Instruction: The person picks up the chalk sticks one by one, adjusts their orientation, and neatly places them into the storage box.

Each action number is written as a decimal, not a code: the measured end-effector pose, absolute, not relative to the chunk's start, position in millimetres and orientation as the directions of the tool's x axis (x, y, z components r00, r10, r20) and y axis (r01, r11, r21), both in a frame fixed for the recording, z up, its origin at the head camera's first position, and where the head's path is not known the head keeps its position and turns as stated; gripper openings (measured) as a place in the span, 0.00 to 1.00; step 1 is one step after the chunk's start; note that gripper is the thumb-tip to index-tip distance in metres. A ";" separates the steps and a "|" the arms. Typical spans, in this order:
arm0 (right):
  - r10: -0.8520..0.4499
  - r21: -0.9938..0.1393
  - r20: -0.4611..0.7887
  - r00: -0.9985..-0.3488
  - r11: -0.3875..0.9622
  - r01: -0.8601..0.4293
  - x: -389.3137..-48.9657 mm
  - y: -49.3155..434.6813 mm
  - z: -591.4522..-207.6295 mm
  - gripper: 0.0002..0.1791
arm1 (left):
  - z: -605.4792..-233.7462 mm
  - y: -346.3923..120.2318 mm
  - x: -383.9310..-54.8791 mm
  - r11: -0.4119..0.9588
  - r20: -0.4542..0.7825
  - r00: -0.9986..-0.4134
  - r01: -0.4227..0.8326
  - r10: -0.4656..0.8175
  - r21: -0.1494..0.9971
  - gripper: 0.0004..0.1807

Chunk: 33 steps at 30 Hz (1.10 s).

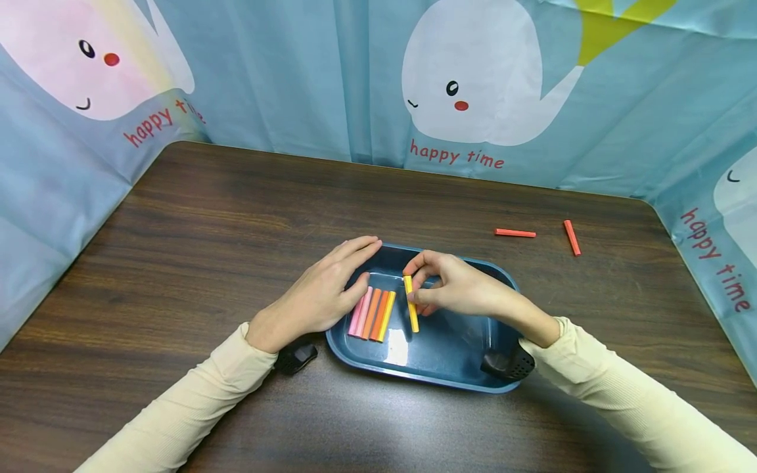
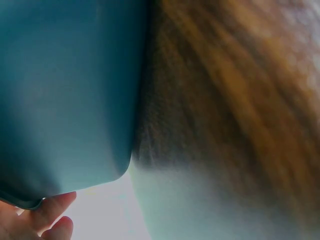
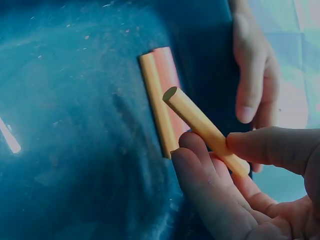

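My right hand (image 1: 452, 286) pinches a yellow stick (image 1: 413, 315), like a plain unwrapped crayon, between thumb and fingertips. It is held tilted over the blue tray (image 1: 422, 379). In the right wrist view the yellow stick (image 3: 200, 125) slants across the row in the tray. That row holds pink sticks (image 1: 361, 315), orange sticks (image 1: 374, 316) and another yellow stick (image 1: 387, 316), side by side near the tray's left end. Over the left rim lies my left hand (image 1: 322, 289), its fingers extended to the far corner and its thumb beside the pink sticks.
Two red sticks, one lying crosswise (image 1: 515, 233) and one pointing toward me (image 1: 572, 238), are on the wooden table (image 1: 236, 210) beyond the tray at right. Black wrist devices (image 1: 510, 363) sit by both wrists. A blue curtain (image 1: 307, 79) hangs behind the table.
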State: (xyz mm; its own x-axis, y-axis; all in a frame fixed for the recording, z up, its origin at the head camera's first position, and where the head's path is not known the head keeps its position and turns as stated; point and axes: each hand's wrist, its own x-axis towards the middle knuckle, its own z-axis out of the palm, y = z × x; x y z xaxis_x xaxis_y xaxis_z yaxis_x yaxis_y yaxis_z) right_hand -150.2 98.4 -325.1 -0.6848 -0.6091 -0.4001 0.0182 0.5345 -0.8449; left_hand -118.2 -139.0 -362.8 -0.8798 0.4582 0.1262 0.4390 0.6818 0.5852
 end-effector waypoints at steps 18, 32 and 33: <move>-0.545 -0.792 -0.442 -0.712 0.610 0.026 -147.3 85.6 -339.0 0.18 | -362.7 -139.0 -118.7 0.682 0.130 -0.876 0.447 0.464 0.579 0.31; -0.541 -0.777 -0.462 -0.703 0.628 0.027 -143.3 80.9 -340.1 0.20 | -362.9 -139.4 -118.5 0.676 0.141 -0.874 0.454 0.465 0.580 0.31; -0.540 -0.780 -0.465 -0.701 0.625 0.036 -143.5 81.2 -339.9 0.20 | -362.9 -139.4 -118.6 0.676 0.141 -0.874 0.453 0.465 0.581 0.31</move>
State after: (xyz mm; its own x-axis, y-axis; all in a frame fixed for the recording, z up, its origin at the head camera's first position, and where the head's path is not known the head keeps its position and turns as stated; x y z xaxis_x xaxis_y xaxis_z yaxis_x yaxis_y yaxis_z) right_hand -143.5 81.2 -339.9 -0.7010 -0.5403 -0.4655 0.0360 0.6250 -0.7798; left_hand -118.6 -139.4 -362.9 -0.8740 0.4652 0.1406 0.4534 0.6763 0.5805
